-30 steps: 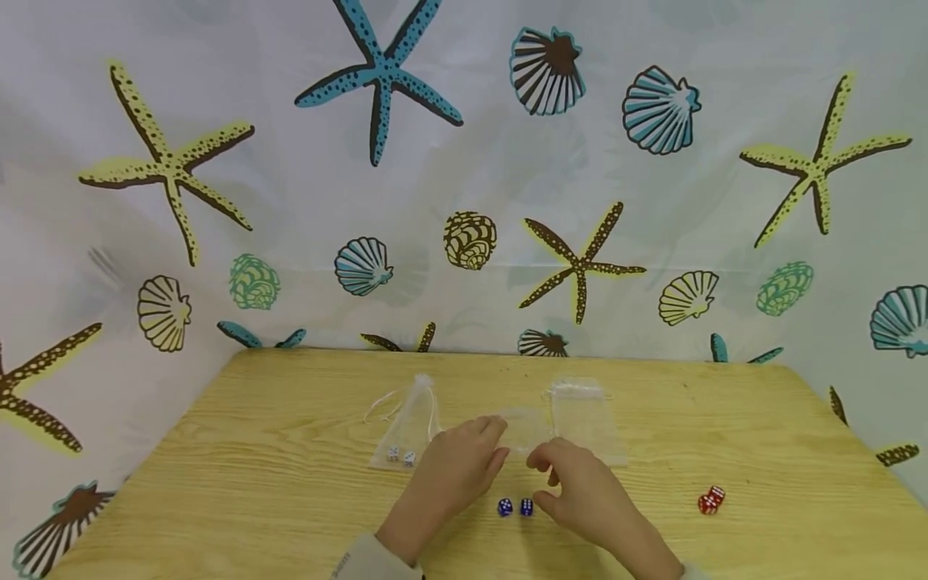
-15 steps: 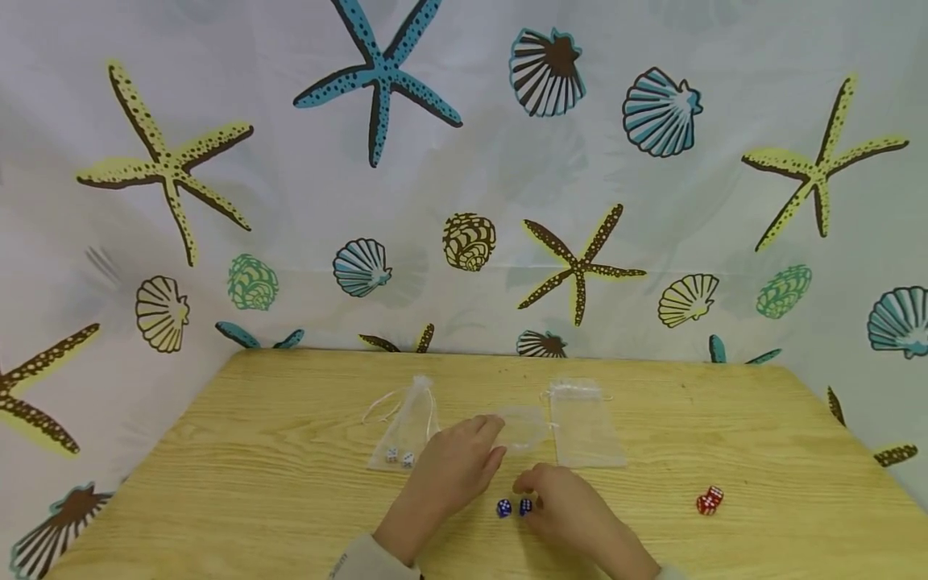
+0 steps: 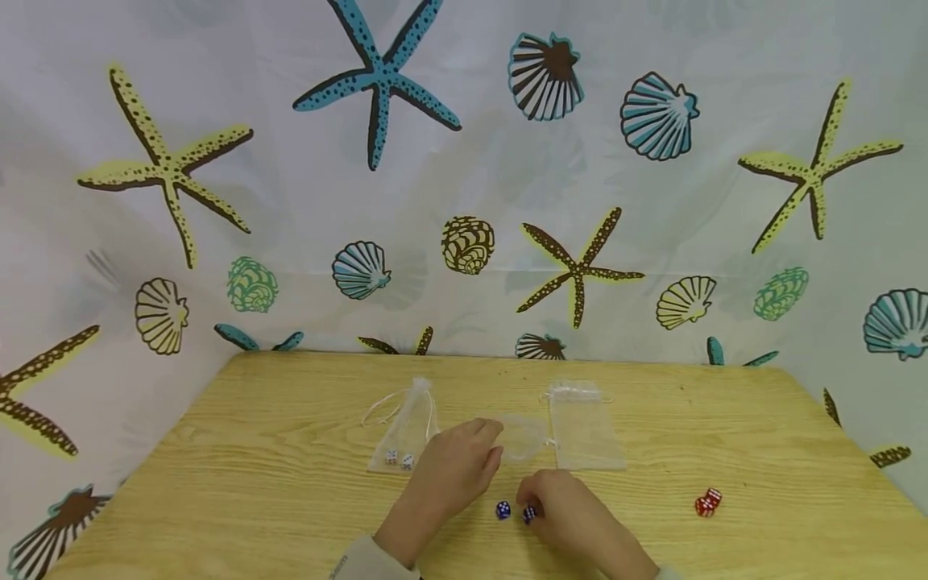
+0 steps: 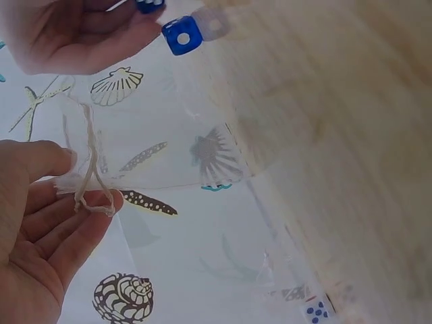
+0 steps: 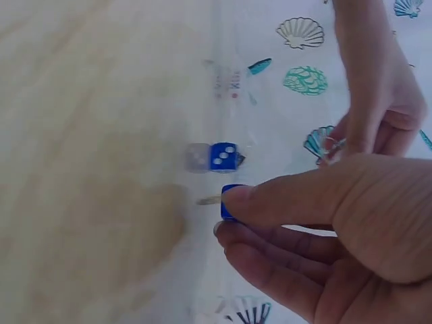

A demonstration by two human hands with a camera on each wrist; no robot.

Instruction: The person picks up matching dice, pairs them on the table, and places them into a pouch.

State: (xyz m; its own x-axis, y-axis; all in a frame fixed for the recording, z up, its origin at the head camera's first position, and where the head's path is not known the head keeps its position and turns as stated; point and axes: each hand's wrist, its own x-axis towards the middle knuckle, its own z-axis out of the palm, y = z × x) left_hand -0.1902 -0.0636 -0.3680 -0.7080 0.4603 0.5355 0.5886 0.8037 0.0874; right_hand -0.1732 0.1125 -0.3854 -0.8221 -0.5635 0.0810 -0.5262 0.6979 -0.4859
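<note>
My right hand (image 3: 569, 511) pinches a blue die (image 5: 231, 201) between thumb and fingertips, low over the table. A second blue die (image 3: 503, 510) lies just left of it on the wood. My left hand (image 3: 459, 463) holds the gathered mouth of a sheer drawstring bag (image 3: 524, 437); in the left wrist view its cord (image 4: 92, 152) hangs across the fingers, with the thumb above. Left of that hand lies another sheer bag (image 3: 413, 419) with two white dice (image 3: 399, 459) in its bottom. A third sheer bag (image 3: 586, 427) lies flat on the right.
Two red dice (image 3: 708, 503) sit touching each other on the right side of the wooden table (image 3: 275, 459). A white curtain (image 3: 449, 145) printed with starfish and shells hangs behind the table and at both sides.
My right hand has come down and nearer, from beside the middle bag to the right-hand blue die, and now pinches it. My left hand has stayed at the bag.
</note>
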